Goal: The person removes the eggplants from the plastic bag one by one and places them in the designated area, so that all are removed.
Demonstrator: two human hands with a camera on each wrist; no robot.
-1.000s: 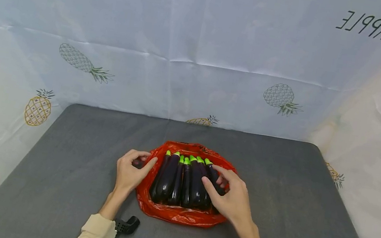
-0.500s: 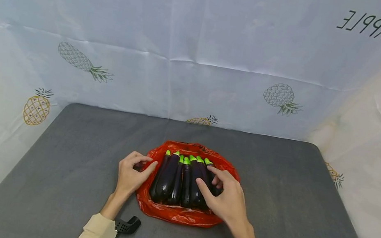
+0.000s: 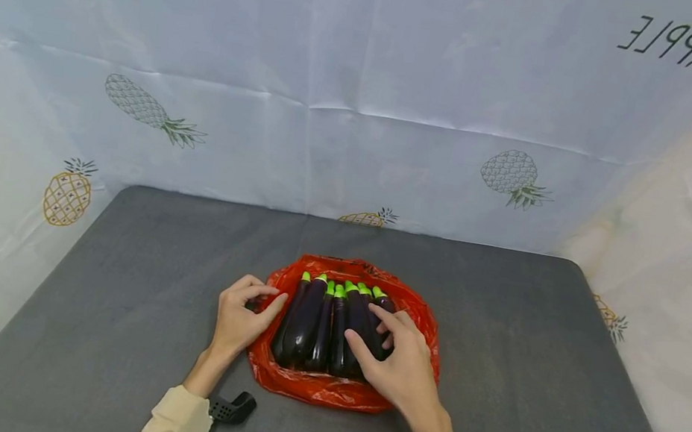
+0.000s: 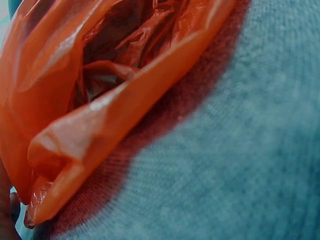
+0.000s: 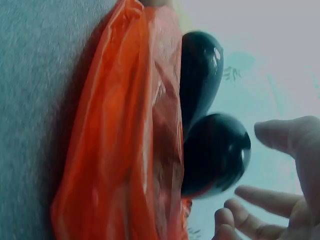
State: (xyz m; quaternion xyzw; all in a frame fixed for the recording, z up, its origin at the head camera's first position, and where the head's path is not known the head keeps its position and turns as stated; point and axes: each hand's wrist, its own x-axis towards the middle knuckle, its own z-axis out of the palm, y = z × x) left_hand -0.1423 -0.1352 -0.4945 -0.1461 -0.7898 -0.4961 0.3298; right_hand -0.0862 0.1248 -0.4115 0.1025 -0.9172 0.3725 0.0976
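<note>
Several dark purple eggplants with bright green stem ends lie side by side in a red plastic bag, its mouth spread wide. My left hand is at the bag's left rim, thumb and index fingertip slightly apart over the edge. In the left wrist view the bag fills much of the frame. My right hand hovers over the right-side eggplants, thumb and fingers spread. From the right wrist, two rounded eggplant ends rise past the bag's rim, and the right hand shows a gap between its fingertips and them.
A grey cloth-covered table extends on all sides of the bag. Behind it hangs a pale cloth printed with pineapples. Black wrist mounts jut from both wrists.
My right hand has moved left across the eggplants, uncovering more of the bag's right rim. The left hand has shifted slightly right at the bag's edge.
</note>
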